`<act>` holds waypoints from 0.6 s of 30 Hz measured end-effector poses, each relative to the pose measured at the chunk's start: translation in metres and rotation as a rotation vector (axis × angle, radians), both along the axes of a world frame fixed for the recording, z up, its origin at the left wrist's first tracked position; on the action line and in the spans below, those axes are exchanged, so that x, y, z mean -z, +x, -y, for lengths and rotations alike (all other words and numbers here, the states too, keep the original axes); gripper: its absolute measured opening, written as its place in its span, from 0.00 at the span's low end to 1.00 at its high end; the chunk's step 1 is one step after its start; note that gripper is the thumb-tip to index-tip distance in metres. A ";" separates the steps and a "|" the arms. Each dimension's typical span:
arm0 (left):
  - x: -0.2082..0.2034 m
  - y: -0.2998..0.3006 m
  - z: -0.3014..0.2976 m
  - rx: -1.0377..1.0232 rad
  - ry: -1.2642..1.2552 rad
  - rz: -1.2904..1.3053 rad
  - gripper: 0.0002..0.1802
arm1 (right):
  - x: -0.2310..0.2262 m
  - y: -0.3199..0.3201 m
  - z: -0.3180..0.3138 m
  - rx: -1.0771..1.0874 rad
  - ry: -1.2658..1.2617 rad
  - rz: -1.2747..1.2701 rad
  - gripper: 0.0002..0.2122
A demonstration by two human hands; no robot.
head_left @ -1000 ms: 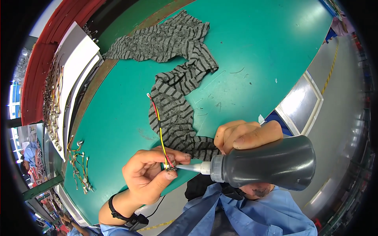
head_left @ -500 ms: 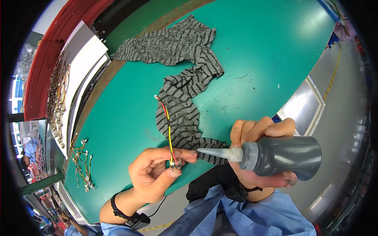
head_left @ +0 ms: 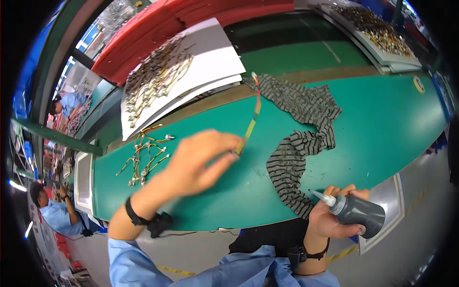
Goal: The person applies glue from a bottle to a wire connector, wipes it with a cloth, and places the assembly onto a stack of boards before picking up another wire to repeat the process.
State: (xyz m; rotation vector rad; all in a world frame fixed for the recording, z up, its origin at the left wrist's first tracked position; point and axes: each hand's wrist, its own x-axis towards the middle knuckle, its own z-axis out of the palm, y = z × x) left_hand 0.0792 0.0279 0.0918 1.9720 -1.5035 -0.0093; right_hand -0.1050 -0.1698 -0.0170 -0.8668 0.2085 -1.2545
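Observation:
My left hand [head_left: 203, 155] is closed at the fingertips on the lower end of a short wire harness [head_left: 253, 122], held above the green table. Its red, black and yellow wires stand upward to a small white plug; the end in my fingers is mostly hidden. At the table's near right edge, my right hand [head_left: 330, 217] grips a dark squeeze bottle [head_left: 359, 214], whose pale tapered nozzle tilts up to the left. Between my hands lies a crumpled grey-and-black striped cloth [head_left: 289, 165], with the nozzle tip close to its near end.
Several harnesses [head_left: 143, 160] lie loose on the green table [head_left: 229, 201] to the left. White sheets [head_left: 224, 52] behind carry many more harnesses. A second heaped stack [head_left: 382, 40] is at the far right, near a tape roll [head_left: 419, 84]. Two people [head_left: 60, 215] work at the left.
The view has swung left. My left hand has carried the harness away from the nozzle, out over the table toward the loose harnesses. The bottle stays in my right hand.

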 end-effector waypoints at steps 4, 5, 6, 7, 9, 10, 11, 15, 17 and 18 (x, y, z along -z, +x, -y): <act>-0.022 0.069 -0.033 -0.089 0.176 0.344 0.16 | 0.001 0.002 0.002 0.010 -0.023 0.005 0.35; -0.026 0.087 -0.044 -0.119 0.231 0.356 0.16 | 0.001 0.004 0.001 -0.001 -0.024 0.014 0.35; -0.032 0.105 -0.055 -0.177 0.269 0.399 0.15 | 0.001 0.005 0.001 -0.008 -0.019 0.025 0.34; -0.036 0.121 -0.063 -0.232 0.305 0.440 0.15 | 0.002 0.006 0.002 -0.011 -0.016 0.035 0.33; -0.046 0.146 -0.071 -0.244 0.310 0.521 0.14 | 0.001 0.007 0.002 -0.018 -0.009 0.048 0.33; -0.050 0.156 -0.073 -0.248 0.310 0.596 0.14 | -0.001 0.007 0.002 -0.028 -0.019 0.051 0.32; -0.050 0.165 -0.074 -0.248 0.308 0.595 0.14 | -0.001 0.007 0.003 -0.039 -0.026 0.050 0.32; -0.050 0.192 -0.073 -0.311 0.476 0.544 0.13 | -0.002 0.008 0.003 -0.037 -0.032 0.043 0.31; -0.054 0.201 -0.070 -0.344 0.396 0.545 0.12 | -0.002 0.009 0.002 -0.029 -0.033 0.046 0.31; -0.059 0.206 -0.068 -0.360 0.356 0.546 0.12 | -0.003 0.008 0.002 -0.030 -0.028 0.043 0.30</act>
